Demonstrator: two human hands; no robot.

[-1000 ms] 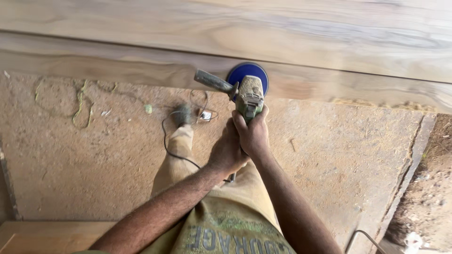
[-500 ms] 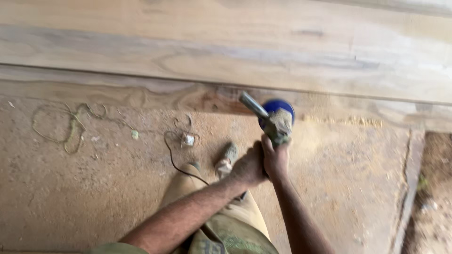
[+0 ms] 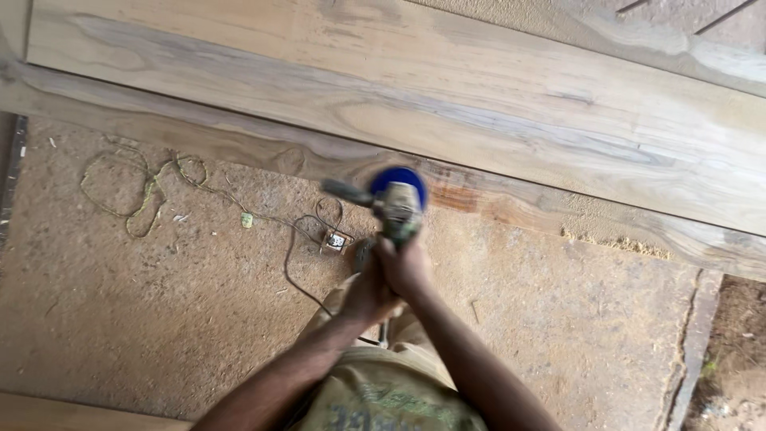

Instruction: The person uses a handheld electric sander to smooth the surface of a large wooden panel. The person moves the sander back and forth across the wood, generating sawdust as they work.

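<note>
Both my hands grip the body of a dusty green angle grinder (image 3: pixel 398 209) with a blue disc and a side handle sticking out to the left. My right hand (image 3: pixel 407 267) is in front, just behind the tool's head. My left hand (image 3: pixel 365 294) wraps the rear of the body. The blue disc sits against the near edge of a long pale wooden plank (image 3: pixel 479 112) that runs across the view. The tool is slightly blurred.
A black power cord (image 3: pixel 297 271) trails from the grinder to a small plug block (image 3: pixel 336 239) on the sawdust-covered floor. A tangle of green string (image 3: pixel 144 191) lies to the left. Sawdust piles up under the plank at right. Bare soil (image 3: pixel 730 359) borders the floor at far right.
The grinder and both hands have shifted left along the plank's edge from half a second ago. The view has tilted, so the plank now slopes down to the right.
</note>
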